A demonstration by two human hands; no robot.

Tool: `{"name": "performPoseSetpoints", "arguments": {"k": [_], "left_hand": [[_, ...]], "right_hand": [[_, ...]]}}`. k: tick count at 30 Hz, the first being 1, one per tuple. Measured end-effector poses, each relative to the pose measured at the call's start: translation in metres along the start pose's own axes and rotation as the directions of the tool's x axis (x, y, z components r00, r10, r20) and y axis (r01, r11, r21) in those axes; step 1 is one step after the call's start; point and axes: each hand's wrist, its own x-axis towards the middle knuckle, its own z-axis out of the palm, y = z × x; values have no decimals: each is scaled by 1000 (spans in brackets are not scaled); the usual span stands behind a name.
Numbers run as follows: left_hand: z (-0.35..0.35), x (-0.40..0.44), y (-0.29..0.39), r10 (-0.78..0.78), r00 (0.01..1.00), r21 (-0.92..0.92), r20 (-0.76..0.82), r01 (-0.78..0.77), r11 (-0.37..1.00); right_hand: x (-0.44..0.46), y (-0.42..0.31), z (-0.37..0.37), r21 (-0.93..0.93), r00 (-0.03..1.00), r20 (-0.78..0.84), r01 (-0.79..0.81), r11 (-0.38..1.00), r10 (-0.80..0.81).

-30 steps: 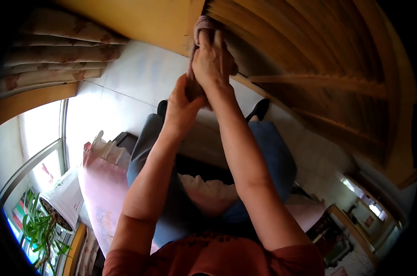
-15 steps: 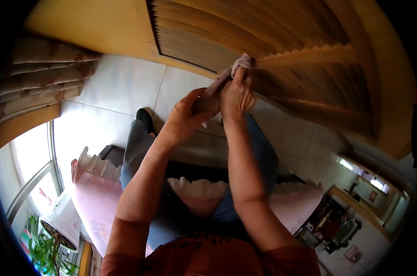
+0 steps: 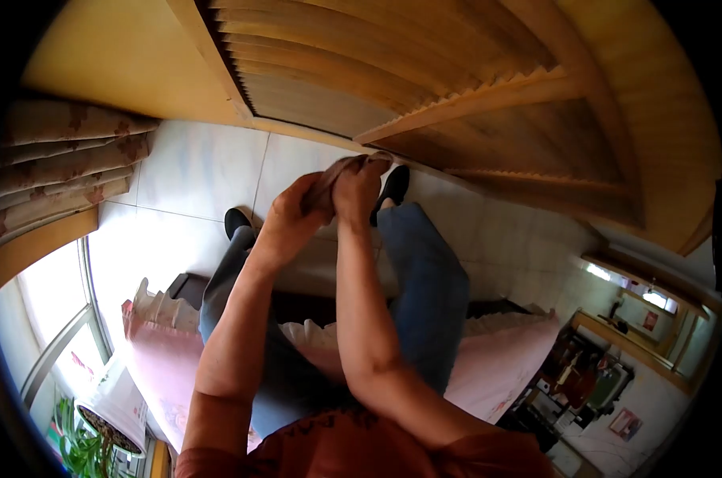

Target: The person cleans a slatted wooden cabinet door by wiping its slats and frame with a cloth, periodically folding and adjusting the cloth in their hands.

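brownish-pink cloth (image 3: 323,193) is bunched between the two hands, which sit close together. the left hand (image 3: 285,219) is clamped on its nearer end, thumb and fingers wrapped round it; the right hand (image 3: 355,191), just beside and slightly farther out, grips the other end, with a fold showing past its fingers. just beyond the hands rises a louvred wooden door (image 3: 393,60); whether the cloth touches it, i cannot tell. pale floor tiles (image 3: 197,179) lie beneath the hands, with one black shoe (image 3: 236,221) left of the left hand and another (image 3: 393,190) just right of the right hand. well to the left of both hands hangs a patterned curtain (image 3: 74,147). back toward the body from the hands, blue jeans (image 3: 426,275) cover the knees, over a pink bedcover (image 3: 500,358). farther back on the left stands a white plant pot (image 3: 120,402).
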Motion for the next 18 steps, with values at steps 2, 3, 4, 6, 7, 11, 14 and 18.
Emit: {"name": "performPoseSetpoints", "arguments": {"k": [2, 3, 4, 6, 7, 11, 14, 18], "left_hand": [[-2, 0, 4, -42, 998, 59, 37, 40, 997], [-2, -2, 5, -46, 997, 62, 55, 42, 997], [-1, -8, 4, -65, 995, 65, 73, 60, 996], [1, -9, 5, -10, 999, 44, 44, 8, 999], [1, -8, 17, -72, 996, 54, 60, 69, 996], [8, -2, -6, 13, 1000, -48, -15, -14, 999], [5, -2, -5, -5, 1000, 101, 6, 4, 995], [-3, -5, 12, -154, 985, 69, 76, 149, 986]], "right_hand": [[-12, -14, -12, -45, 987, -111, 111, 993, -115], [-12, -16, -18, -48, 975, -76, 207, 977, -210], [-14, -12, -25, -52, 956, -33, 291, 955, -293], [0, -13, -28, -110, 929, 2, 368, 923, -370], [10, -21, -29, -132, 913, -12, 402, 906, -407], [17, -23, -21, -170, 931, 7, 360, 917, -365], [8, -11, -19, -168, 946, -2, 320, 932, -325], [1, 8, -10, -135, 950, -3, 310, 941, -313]]}}
